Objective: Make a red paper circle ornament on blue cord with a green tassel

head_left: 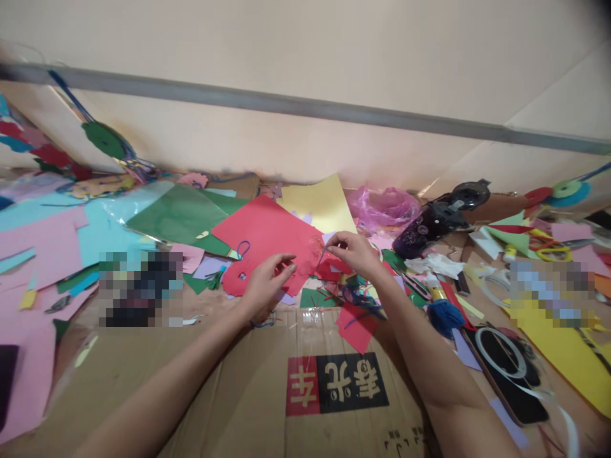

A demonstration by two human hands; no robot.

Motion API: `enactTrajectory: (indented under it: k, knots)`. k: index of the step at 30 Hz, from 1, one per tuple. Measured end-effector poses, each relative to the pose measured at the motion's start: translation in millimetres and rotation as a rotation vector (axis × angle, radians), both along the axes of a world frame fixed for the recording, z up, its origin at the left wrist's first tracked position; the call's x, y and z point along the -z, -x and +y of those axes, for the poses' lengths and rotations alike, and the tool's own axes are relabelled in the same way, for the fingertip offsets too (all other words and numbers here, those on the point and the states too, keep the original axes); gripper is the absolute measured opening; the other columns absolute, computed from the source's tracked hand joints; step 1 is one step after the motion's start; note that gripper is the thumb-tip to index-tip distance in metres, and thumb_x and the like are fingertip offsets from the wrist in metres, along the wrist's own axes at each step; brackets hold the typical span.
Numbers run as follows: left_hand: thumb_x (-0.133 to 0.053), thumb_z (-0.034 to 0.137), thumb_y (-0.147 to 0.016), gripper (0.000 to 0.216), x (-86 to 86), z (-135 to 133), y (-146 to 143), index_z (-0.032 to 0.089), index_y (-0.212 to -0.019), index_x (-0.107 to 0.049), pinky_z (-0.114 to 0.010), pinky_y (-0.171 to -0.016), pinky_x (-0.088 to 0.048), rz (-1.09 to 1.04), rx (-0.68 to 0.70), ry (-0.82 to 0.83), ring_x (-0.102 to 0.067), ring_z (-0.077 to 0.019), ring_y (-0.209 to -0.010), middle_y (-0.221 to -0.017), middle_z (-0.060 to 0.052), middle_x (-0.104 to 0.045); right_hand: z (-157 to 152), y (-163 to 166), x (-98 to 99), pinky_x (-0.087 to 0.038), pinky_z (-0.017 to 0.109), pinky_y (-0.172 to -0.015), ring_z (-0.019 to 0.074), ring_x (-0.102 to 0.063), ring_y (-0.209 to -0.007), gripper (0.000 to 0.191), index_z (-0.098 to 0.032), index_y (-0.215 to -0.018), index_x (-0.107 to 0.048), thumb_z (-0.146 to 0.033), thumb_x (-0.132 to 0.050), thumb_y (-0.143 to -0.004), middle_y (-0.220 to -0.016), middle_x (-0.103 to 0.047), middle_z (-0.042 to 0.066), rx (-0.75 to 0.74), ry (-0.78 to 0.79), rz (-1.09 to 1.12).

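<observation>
My right hand (356,254) is raised over the paper pile, with thumb and forefinger pinched on a thin bluish string (322,254) that hangs down to the left. My left hand (270,283) hovers at the edge of a red paper cutout (232,280), thumb and fingers apart with nothing visible between them. A small hole and a loop of blue cord (243,249) show at the cutout's left side. Behind it lies a large red sheet (265,222). Tangled blue string (356,296) and a small red paper piece (358,327) sit below my right hand.
A cardboard box (238,394) fills the near side. To the right are a dark bottle (424,226), a blue yarn bundle (446,317), a phone (513,388) and yellow scissors (554,251). Coloured paper scraps and a green sheet (176,213) spread left, before a wall (305,137).
</observation>
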State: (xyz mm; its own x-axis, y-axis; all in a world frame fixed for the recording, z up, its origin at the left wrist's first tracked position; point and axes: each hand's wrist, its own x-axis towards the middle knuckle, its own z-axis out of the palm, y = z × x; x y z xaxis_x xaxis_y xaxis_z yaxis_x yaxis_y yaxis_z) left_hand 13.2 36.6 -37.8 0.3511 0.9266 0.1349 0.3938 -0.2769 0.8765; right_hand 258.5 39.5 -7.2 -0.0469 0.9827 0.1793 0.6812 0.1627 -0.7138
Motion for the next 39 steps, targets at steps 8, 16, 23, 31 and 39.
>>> enactTrajectory:
  k: [8, 16, 23, 31, 39]
  knots:
    - [-0.06, 0.043, -0.084, 0.027, -1.8, -4.5, -5.1, 0.017, -0.082, -0.067, -0.029, -0.067, -0.047, -0.149, 0.003, 0.151, -0.059, -0.0167, -0.072, -0.077, -0.004, -0.068, -12.3, 22.2, -8.9, -0.039, 0.025, -0.065, 0.0147, -0.059, -0.07, 0.008, -0.021, -0.079, -0.07, -0.018, -0.064, -0.083, -0.077, -0.07, 0.001, -0.029, -0.007, -0.136]
    - [-0.058, 0.046, -0.083, 0.03, 2.2, 0.0, -5.1, 0.019, -0.072, -0.059, -0.028, -0.064, -0.045, -0.183, -0.032, 0.159, -0.056, -0.015, -0.069, -0.071, -0.001, -0.064, -11.3, 18.2, -9.3, -0.037, 0.025, -0.062, 0.0151, -0.06, -0.069, 0.008, -0.021, -0.079, -0.07, -0.018, -0.064, -0.083, -0.077, -0.071, 0.001, 0.013, -0.001, -0.171]
    - [-0.039, 0.063, -0.091, 0.053, 0.8, -5.0, -9.8, 0.018, -0.076, -0.062, -0.031, -0.067, -0.05, -0.265, -0.034, 0.235, -0.061, -0.0176, -0.071, -0.077, -0.007, -0.067, -10.4, 18.5, -7.5, -0.037, 0.025, -0.062, 0.0155, -0.06, -0.069, 0.01, -0.022, -0.079, -0.071, -0.018, -0.063, -0.083, -0.079, -0.072, 0.001, 0.02, -0.009, -0.194]
    - [-0.058, 0.041, -0.085, 0.027, 6.2, -1.0, -9.3, 0.019, -0.07, -0.057, -0.027, -0.064, -0.042, -0.115, 0.015, 0.111, -0.052, -0.0143, -0.066, -0.066, 0.001, -0.058, -11.3, 23.2, -6.9, -0.039, 0.026, -0.065, 0.0161, -0.061, -0.073, 0.01, -0.021, -0.08, -0.071, -0.017, -0.063, -0.085, -0.084, -0.073, 0.003, -0.007, -0.014, -0.228]
    - [-0.058, 0.035, -0.083, 0.02, -0.9, -3.5, -12.0, 0.019, -0.071, -0.059, -0.027, -0.068, -0.043, -0.213, -0.038, 0.124, -0.053, -0.0147, -0.07, -0.07, 0.0, -0.059, -8.7, 20.6, -3.3, -0.036, 0.026, -0.063, 0.0178, -0.063, -0.075, 0.011, -0.021, -0.082, -0.072, -0.017, -0.062, -0.084, -0.084, -0.074, 0.003, 0.043, 0.051, -0.308]
